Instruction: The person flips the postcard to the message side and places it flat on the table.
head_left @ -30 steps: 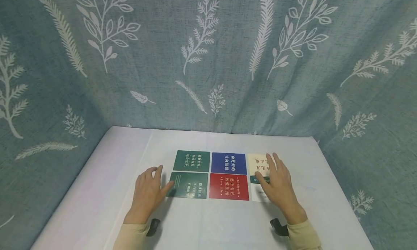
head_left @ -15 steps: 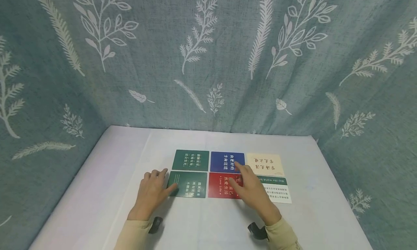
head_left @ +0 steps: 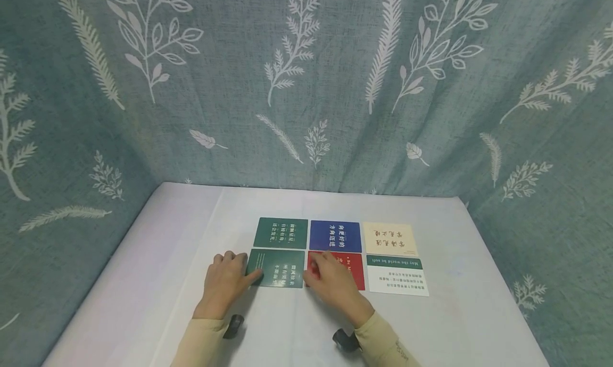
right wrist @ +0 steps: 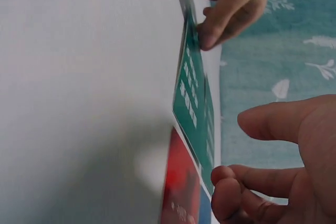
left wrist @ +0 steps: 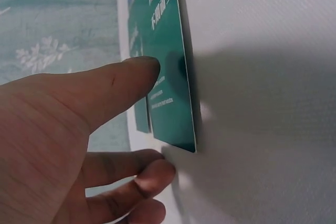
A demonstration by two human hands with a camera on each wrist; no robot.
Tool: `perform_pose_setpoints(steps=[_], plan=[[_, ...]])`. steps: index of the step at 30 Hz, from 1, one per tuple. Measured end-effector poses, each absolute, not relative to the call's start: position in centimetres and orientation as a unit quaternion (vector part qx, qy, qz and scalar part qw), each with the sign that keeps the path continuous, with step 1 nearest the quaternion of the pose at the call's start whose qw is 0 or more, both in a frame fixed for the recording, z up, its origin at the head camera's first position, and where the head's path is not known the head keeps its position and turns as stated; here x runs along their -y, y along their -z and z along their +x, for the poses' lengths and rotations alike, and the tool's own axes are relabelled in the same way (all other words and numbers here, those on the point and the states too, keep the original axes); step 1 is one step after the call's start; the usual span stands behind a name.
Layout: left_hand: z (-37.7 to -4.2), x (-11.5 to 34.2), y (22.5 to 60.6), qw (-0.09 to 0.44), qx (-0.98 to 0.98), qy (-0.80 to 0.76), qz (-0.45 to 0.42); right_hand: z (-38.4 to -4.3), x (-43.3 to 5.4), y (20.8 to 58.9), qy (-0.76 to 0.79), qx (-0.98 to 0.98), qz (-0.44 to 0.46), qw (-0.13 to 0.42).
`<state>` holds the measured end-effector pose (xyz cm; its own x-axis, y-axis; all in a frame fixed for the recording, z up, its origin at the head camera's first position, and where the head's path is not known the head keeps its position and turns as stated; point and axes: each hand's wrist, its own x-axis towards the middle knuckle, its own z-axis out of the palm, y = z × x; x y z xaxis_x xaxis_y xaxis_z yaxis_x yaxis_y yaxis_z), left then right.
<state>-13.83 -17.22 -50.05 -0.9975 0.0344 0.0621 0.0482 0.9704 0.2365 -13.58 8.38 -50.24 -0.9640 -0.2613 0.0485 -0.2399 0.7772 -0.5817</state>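
Note:
On the white table lie several printed cards in two rows. The front-left green card (head_left: 278, 268) is between my two hands. At its left edge my left hand (head_left: 225, 282) has its thumb over the card face and its fingers loosely bent just beyond the end; the left wrist view shows a gap between them. My right hand (head_left: 335, 287) hangs over the red card (head_left: 355, 274), covering its left part. Its fingertips are near the green card's right edge, and in the right wrist view its thumb (right wrist: 262, 120) stands apart from the bent fingers.
Behind lie another green card (head_left: 282, 233), a blue card (head_left: 335, 236) and a cream card (head_left: 390, 239). A white card with a green band (head_left: 399, 279) is at front right. A leaf-patterned curtain (head_left: 306, 90) hangs behind the white table (head_left: 191, 223).
My right hand has moved left from the cream and white cards, across the red card, to the green card's right edge. My left hand has shifted slightly closer to the green card's left edge.

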Motion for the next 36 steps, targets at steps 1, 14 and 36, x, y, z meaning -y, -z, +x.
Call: perform_pose_setpoints(steps=[1,14,36], plan=[[-13.9,17.2,50.0,0.028,0.992,0.118,-0.021,-13.7,-8.2,50.3,0.307,-0.942,-0.131,0.018],[-14.2,16.9,50.2,0.032,0.992,0.116,-0.023,-14.2,-6.5,51.2,0.242,-0.964,-0.104,0.027],[-14.2,16.1,50.0,0.041,0.993,0.110,-0.020,-14.9,-4.9,50.4,0.186,-0.979,-0.084,0.020]])
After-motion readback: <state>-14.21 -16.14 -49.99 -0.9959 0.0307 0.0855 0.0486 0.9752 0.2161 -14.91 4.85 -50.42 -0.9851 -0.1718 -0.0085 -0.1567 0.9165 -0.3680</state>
